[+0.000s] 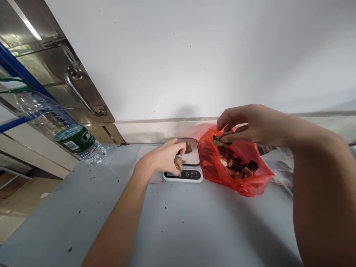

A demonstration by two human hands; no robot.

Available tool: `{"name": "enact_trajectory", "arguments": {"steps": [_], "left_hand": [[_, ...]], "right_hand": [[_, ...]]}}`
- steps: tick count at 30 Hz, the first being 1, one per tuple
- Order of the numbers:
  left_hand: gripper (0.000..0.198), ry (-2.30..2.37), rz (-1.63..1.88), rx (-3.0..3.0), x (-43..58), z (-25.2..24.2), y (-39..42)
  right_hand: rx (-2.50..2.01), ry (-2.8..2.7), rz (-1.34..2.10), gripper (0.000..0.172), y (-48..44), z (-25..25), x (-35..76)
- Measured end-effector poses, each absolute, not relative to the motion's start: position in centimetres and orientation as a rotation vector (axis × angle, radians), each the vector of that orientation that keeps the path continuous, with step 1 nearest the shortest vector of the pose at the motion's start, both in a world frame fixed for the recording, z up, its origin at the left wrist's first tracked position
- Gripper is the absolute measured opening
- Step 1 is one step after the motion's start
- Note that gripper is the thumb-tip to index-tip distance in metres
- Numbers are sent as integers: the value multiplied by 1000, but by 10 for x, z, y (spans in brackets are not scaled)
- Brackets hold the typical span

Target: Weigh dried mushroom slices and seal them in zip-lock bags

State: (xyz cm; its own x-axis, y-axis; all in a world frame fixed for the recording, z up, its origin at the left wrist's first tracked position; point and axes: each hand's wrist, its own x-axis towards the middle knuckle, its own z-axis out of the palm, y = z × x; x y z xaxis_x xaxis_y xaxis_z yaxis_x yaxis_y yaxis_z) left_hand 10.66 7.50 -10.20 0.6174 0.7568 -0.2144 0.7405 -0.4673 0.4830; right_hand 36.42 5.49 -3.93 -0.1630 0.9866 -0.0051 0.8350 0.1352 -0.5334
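Both Hands [165, 157] at Work over a Scale [192, 158] and a Red Bag [214, 172]

The left hand pinches a pale brown piece [178, 163] between thumb and fingers, above the front of the white scale; the hand covers part of the display, while round buttons [191, 173] show on the control panel to its right. Another brown piece [188, 147] lies on the scale's light platform, just beyond the left hand's fingers; the scale stands on the grey surface [167, 230], close to the white wall [178, 63].

The right hand [250, 124] is over the far rim of the open red bag, thumb and fingers closed on a dark brown piece [221, 142]; the bag sits just right of the scale and holds many brown pieces [241, 168], with one whitish bit among them; a clear plastic bag [282, 165] lies beyond, partly hidden by the right arm.

A clear bottle [76, 139] with a green label stands at the surface's left edge, well apart from the scale; behind it are a metal door [91, 87] with a curved handle [80, 94] and a blue frame [20, 68]; dark specks [70, 249] dot the surface.
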Motion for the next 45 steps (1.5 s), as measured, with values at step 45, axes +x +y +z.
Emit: {"name": "enact_trajectory", "arguments": {"steps": [45], "left_hand": [[11, 1227, 234, 2378, 109, -104, 78]], "right_hand": [[-1660, -2200, 665, 12, 55, -44, 353]]}}
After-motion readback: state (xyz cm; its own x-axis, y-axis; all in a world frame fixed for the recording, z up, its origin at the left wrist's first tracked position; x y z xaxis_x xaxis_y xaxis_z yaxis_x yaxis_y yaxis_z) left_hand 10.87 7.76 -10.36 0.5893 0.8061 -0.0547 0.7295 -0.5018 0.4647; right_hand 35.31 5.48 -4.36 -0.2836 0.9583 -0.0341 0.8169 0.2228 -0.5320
